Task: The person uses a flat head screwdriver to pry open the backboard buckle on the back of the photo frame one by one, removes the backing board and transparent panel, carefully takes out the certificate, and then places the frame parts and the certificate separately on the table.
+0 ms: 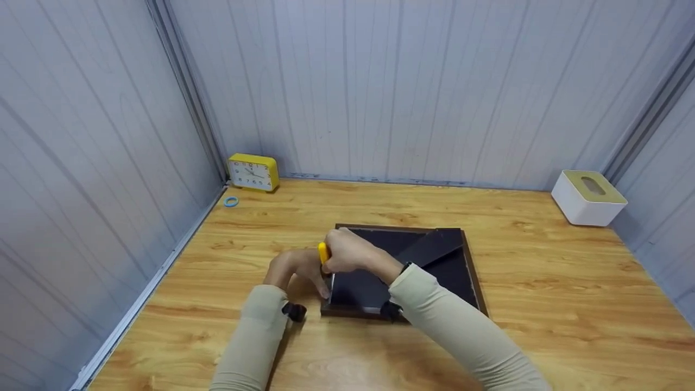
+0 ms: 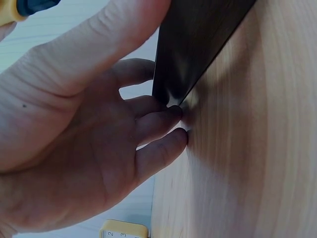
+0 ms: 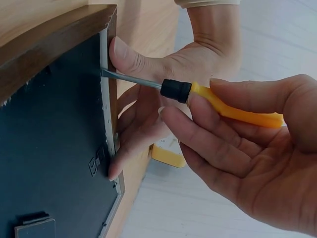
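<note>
A picture frame (image 1: 475, 277) lies back side up on the table, its dark backing board (image 3: 49, 124) and folded stand leg (image 1: 434, 247) showing. My left hand (image 1: 304, 263) grips the frame's left side; in the right wrist view its thumb and fingers are spread along the outer edge. Fingertips (image 2: 166, 148) reach down to the tabletop in the left wrist view. With my right hand (image 1: 347, 252) I hold a flat-bladed screwdriver (image 3: 237, 109) by its yellow handle. Its tip sits at the pale inner edge of the frame, beside the backing board.
A yellow alarm clock (image 1: 253, 172) stands at the back left, with a small blue ring (image 1: 231, 201) in front of it. At the back right is a white tissue box (image 1: 586, 203) with a wood-coloured top. Panelled walls (image 1: 380, 92) enclose the wooden table (image 1: 564, 282).
</note>
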Tool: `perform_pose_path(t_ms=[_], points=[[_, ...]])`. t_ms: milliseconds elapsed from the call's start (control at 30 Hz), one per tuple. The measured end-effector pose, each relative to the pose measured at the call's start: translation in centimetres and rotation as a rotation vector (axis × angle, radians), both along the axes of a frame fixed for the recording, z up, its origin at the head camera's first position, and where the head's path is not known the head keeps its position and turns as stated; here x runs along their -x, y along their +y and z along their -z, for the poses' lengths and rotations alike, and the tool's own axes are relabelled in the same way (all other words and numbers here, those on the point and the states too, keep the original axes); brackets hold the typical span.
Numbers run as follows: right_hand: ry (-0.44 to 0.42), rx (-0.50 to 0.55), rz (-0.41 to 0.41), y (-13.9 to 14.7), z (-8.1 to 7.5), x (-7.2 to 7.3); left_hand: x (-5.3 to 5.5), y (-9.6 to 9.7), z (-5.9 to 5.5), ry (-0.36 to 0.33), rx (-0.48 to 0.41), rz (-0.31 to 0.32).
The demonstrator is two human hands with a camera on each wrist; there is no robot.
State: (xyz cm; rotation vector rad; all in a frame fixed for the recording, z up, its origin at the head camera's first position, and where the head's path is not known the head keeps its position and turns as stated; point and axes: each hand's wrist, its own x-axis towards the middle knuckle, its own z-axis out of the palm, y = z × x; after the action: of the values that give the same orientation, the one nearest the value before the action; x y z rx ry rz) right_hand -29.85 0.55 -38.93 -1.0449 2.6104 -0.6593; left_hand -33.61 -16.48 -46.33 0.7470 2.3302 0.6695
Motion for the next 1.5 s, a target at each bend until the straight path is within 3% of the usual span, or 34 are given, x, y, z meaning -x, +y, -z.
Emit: perform_pose_path(t_ms=[300, 467, 567, 733, 833, 967, 1100, 1200, 1333, 1500], points=[[-0.022, -0.003, 0.003, -0.1, -0.1, 0.2, -0.1, 0.1, 0.1, -0.018, 0.007, -0.018], [-0.074, 0.037, 0.027, 1.0, 0.1, 0.6, 0.1, -0.2, 0.2, -0.010, -0.063, 0.039], [-0.104, 0.065, 0.028, 2.2, 0.4, 0.8, 0.2, -0.2, 0.3, 0.019, -0.056, 0.035], [-0.147, 0.070, 0.014, 4.7, 1.5, 1.0, -0.1, -0.2, 0.3, 0.029, 0.050, -0.041], [-0.131, 0.047, 0.013, 6.2, 2.5, 1.1, -0.1, -0.1, 0.2, 0.015, 0.067, -0.064], [-0.124, 0.028, 0.018, 7.9, 4.0, 0.9, -0.1, -0.1, 0.2, 0.012, 0.061, -0.071], [-0.171, 0.091, 0.024, 9.8, 4.7, 1.2, 0.1, -0.2, 0.0, 0.018, 0.038, -0.052], [-0.167, 0.165, 0.078, 11.6, 4.7, 1.8, 0.0, -0.3, 0.0, 0.027, 0.011, -0.033], [-0.147, 0.228, 0.227, 13.9, 4.8, 3.3, -0.2, -0.4, 0.3, 0.041, 0.009, -0.037], [-0.210, 0.237, 0.326, 15.3, 4.9, 5.3, -0.3, -0.4, 0.3, 0.050, 0.016, -0.048]])
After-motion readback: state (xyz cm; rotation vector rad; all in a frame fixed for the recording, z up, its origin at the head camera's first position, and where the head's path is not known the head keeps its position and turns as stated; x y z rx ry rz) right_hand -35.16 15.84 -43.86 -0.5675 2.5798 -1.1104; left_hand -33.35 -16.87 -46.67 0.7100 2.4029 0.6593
